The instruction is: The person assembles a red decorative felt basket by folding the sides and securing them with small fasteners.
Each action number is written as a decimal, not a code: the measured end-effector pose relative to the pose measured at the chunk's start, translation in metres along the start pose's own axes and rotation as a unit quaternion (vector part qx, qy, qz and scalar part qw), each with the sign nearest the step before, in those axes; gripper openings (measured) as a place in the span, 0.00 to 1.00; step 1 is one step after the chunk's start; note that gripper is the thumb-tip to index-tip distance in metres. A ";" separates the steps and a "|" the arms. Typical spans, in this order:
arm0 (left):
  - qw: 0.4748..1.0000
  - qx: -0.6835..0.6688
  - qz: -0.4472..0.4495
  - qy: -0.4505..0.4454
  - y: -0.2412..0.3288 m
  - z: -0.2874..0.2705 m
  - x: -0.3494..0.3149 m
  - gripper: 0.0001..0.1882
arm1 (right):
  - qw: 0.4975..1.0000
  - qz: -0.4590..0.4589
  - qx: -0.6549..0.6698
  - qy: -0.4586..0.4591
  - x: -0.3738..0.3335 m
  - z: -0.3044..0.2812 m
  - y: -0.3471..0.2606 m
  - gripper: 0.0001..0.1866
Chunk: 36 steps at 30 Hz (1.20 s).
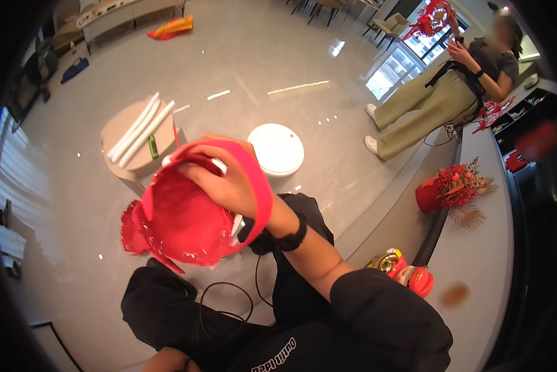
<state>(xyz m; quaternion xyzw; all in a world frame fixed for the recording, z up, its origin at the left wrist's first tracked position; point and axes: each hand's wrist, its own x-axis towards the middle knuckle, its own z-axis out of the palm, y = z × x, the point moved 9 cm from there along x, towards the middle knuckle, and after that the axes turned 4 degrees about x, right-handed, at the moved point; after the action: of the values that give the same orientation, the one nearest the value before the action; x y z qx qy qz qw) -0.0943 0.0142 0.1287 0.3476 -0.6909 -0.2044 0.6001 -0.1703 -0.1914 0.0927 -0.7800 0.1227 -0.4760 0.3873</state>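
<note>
R hand [229, 186] w/ bowl-shaped red deco [188, 217]

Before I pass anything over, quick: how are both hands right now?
Left hand: not visible, so cannot be told.
Right hand: closed, holding the red bag.

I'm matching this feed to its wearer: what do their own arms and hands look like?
The right hand is ungloved, with a black band at the wrist. The right forearm is bare; above it comes a loose, dark short sleeve. Of the left arm, only a bare piece shows.
</note>
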 end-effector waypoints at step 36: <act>0.862 -0.159 0.193 -0.441 0.277 0.106 -0.078 0.12 | 0.960 0.142 0.222 0.094 -0.102 -0.072 -0.135 0.10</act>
<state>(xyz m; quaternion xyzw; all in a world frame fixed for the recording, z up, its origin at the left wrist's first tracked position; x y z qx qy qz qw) -0.2598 0.2437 0.2479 -0.0196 -0.8950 -0.3231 0.3070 -0.3073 -0.0785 0.1417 -0.6005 0.1595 -0.5029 0.6008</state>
